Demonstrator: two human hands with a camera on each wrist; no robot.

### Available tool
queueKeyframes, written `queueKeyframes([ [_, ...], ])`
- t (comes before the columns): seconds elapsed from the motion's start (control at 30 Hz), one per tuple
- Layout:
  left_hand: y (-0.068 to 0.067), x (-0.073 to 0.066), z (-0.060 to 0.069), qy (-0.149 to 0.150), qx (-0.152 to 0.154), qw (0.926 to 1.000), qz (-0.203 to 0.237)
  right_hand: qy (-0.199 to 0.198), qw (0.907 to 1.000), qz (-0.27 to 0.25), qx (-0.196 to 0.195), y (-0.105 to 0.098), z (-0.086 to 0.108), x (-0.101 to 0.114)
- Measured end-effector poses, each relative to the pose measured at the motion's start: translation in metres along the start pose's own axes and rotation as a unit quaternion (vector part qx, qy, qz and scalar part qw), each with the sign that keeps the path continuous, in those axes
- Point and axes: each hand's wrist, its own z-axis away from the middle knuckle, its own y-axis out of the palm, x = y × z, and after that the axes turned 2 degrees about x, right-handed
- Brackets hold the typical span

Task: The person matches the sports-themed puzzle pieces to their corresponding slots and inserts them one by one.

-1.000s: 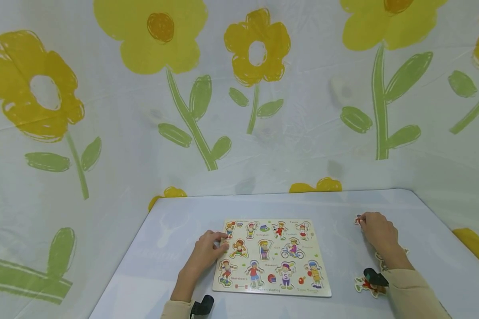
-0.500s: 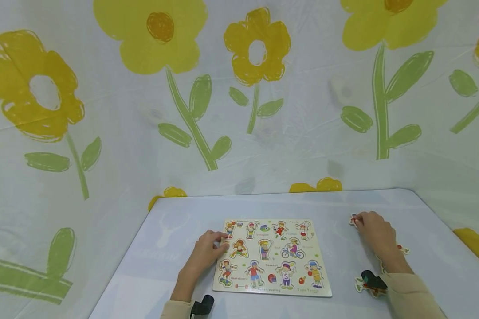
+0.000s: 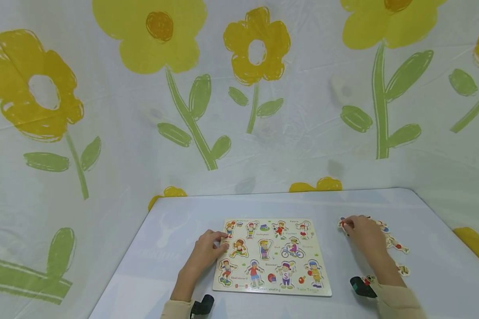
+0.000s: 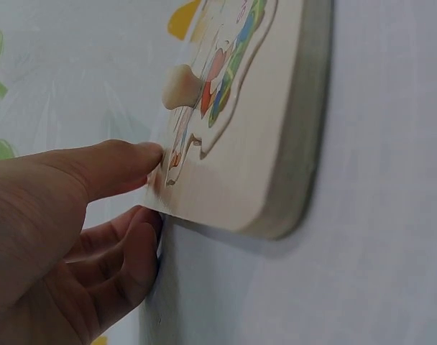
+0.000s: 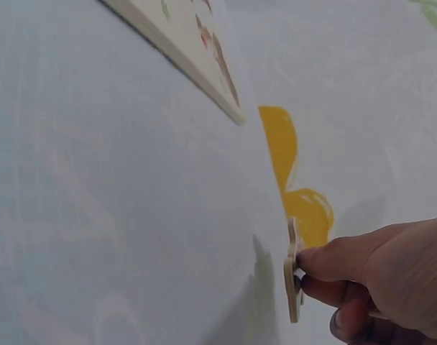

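Observation:
A wooden puzzle board (image 3: 271, 257) with printed sports figures lies flat on the table. At its left edge is my left hand (image 3: 203, 254); in the left wrist view the thumb of that hand (image 4: 82, 215) rests on the board's edge (image 4: 233, 194), the other fingers bent beside it. My right hand (image 3: 367, 235), right of the board, pinches a small figure piece (image 3: 342, 223). The right wrist view has this hand (image 5: 384, 277) holding the thin wooden piece (image 5: 292, 280) on edge between thumb and fingers. Whether a knob is gripped is hidden.
Several loose figure pieces (image 3: 397, 245) lie around and behind the right forearm, one (image 3: 403, 269) beside the wrist. A flower-patterned cloth (image 3: 263, 155) hangs behind the table (image 3: 183, 212). Black wrist devices sit at both sleeves.
My right hand has moved left with the pinched piece, toward the board, uncovering more loose pieces behind it. The left hand and the board have stayed in place.

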Motion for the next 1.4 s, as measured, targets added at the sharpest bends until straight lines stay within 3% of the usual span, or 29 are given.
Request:
queueKeyframes([
  [0.4, -0.002, -0.002, -0.001, 0.011, -0.004, 0.9999, -0.003, 0.014, 0.9995, -0.007, 0.028, 0.005, 0.007, 0.015],
  [0.8, 0.0, -0.002, 0.0, 0.004, -0.004, 1.0, 0.004, -0.033, 0.999, -0.008, 0.029, 0.004, 0.016, 0.042],
  [1.4, -0.002, -0.004, 0.001, -0.003, -0.002, 1.0, 0.002, -0.076, 0.996, -0.019, 0.043, 0.023, 0.03, 0.083],
])
